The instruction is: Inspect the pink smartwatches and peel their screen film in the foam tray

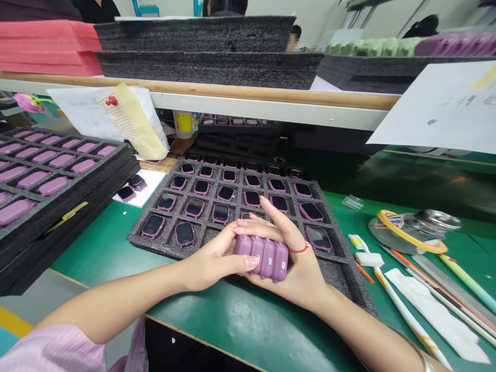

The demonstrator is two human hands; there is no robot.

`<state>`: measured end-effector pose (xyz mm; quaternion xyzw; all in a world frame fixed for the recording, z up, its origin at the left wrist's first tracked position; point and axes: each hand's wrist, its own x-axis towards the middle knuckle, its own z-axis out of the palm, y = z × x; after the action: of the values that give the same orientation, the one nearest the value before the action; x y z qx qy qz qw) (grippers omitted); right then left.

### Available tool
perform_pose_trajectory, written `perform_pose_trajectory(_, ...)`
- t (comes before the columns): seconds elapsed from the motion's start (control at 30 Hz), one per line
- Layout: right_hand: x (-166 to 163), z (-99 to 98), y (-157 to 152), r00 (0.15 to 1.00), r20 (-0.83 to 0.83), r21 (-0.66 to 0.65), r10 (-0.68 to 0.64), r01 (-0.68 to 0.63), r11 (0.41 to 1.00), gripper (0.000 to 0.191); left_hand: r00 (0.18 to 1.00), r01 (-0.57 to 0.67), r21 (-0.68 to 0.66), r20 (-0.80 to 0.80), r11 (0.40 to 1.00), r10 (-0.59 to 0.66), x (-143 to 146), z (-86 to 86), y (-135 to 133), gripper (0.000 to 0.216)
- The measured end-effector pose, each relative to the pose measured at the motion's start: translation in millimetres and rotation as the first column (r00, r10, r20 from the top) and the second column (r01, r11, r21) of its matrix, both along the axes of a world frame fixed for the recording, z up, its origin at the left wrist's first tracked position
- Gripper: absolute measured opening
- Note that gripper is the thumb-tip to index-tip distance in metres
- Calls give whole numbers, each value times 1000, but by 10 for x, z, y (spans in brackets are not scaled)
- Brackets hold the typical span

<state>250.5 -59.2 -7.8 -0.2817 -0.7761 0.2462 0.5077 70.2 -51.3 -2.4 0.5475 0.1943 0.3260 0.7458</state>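
L hand (207, 259): is grasping; thumb is laid on front of the purple cases (267, 253), fingers go behind.
R hand (302, 276): is also grasping; palm cups same cases fr. right & below, one finger is stretched away.
Cases: four pcs., side by side in tight row, btw. the two hands.
Black foam tray (341, 243): just beyond hands, its front edge partly hidden by them; if they touch it, cannot tell. Dark-screen watches (185, 234) sit in pockets, one just beside L hand.
Green bench (240, 325): strip of its top shows on near side of hands, down to front edge; some room here.
L side: tray stack (98, 194) w/ purple parts, well apart fr. L hand; its near edge faces L forearm.
R side: toothbrush (406, 316) & white tissue (432, 310) lie near R forearm, so room is narrow; glass jar (403, 235) farther.
Shelf edge (271, 109): beyond tray, higher than hands.
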Motion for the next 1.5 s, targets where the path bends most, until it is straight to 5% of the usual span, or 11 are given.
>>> perform_pose_trajectory(0.13, 15, -17, 6, 1000, 9, 35, 13, -13, 999, 102, 996, -79, -31, 27, 996, 80, 22, -5, -3, 56)
perform_pose_trajectory(0.3, 37, -12, 28, 999, 20, 45, 50, -51, 998, 98, 994, 48, -84, 100, 995, -39, 16, 5, 6, 58)
perform_pose_trajectory(0.43, 41, -12, 33, 999, 25, 61, 35, -36, 997, 98, 994, 11, -113, 105, 994, 1, 12, -18, 1, 55)
perform_pose_trajectory(0.63, 34, -24, 7, 998, 56, 79, -4, -1, 997, 93, 999, -29, -28, -19, 999, 29, 39, 48, -7, 71)
perform_pose_trajectory(0.8, -5, 4, 6, 973, 224, 290, -51, -17, 957, 82, 980, -62, 90, -184, 994, 78, 51, 148, 9, 40)
perform_pose_trajectory(0.9, 13, 52, -2, 959, 280, 322, -41, -54, 945, 87, 947, -145, 145, -267, 979, 179, 32, 178, -22, 43)
perform_pose_trajectory(1.03, 90, 122, -34, 985, 173, 113, 17, -37, 993, 103, 915, -226, 326, -253, 918, 315, -2, 188, -73, 49)
perform_pose_trajectory(1.13, 113, 114, -17, 994, -102, -140, -48, 34, 990, 70, 905, -242, 430, -223, 870, 362, -14, 176, -85, 45)
perform_pose_trajectory(1.3, 63, 8, 70, 936, -320, -487, -148, -29, 873, 53, 917, -252, 511, -145, 822, 371, -6, 142, -81, 42)
perform_pose_trajectory(1.5, 32, -4, 84, 950, -303, -617, -71, -139, 775, 56, 928, -260, 530, -94, 807, 361, -1, 125, -73, 40)
